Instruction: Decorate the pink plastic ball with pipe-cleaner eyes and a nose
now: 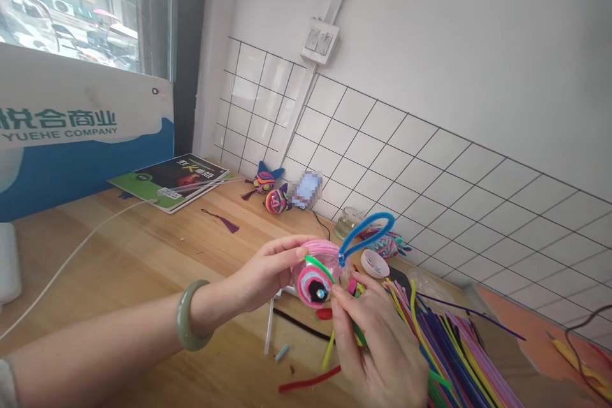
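A round craft piece with a pink pipe-cleaner top, a ringed eye with a shiny centre, and clear areas is held above the table. My left hand, a jade bangle on its wrist, grips it from the left, thumb on top. A blue pipe-cleaner loop stands up from its right side. My right hand pinches a green pipe cleaner that curves over the eye; its tail comes out past the hand. Part of the piece is hidden behind my right fingers.
Many coloured pipe cleaners lie at the right. A red one lies in front. Behind are a white dish, a glass jar, a phone and finished ornaments. Books and a cable lie left.
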